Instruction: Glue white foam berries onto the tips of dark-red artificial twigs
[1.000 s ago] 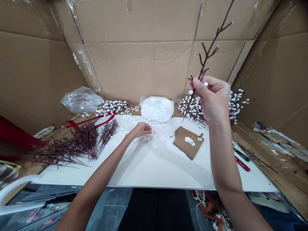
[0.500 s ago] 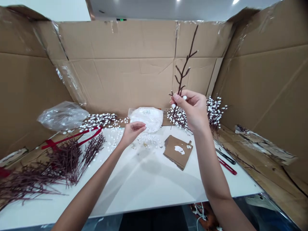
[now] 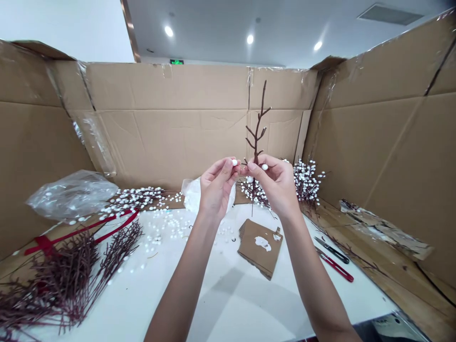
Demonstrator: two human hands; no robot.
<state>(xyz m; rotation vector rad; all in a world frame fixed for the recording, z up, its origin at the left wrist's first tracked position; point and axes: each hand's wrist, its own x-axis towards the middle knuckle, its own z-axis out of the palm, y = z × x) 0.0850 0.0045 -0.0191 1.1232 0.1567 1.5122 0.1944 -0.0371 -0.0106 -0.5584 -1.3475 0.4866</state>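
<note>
Upright in my right hand (image 3: 276,183) is a brown artificial twig (image 3: 256,135) with short side shoots, pinched near its lower part. Two white berries sit low on it, close to my right fingers. My left hand (image 3: 218,185) pinches a small white berry (image 3: 234,162) between thumb and fingers, right beside a low side shoot at the left of the twig. The fingertips of both hands are close together; whether the berry touches the shoot I cannot tell. Below them on the white table lies a cardboard square (image 3: 261,259) with a smear of white glue (image 3: 262,243).
Bare brown twigs (image 3: 67,275) with red ribbon (image 3: 44,244) lie at left. Berried sprays (image 3: 137,197) and a clear plastic bag (image 3: 73,192) are behind them; more berried sprays (image 3: 308,180) stand back right. Two snips (image 3: 335,266), red and black, lie right. Cardboard walls (image 3: 171,142) enclose the table.
My left hand has risen from the loose berries by the white bag to the twig, now holding a berry. My right hand has brought the twig lower and leftward in view. The view has tilted up.
</note>
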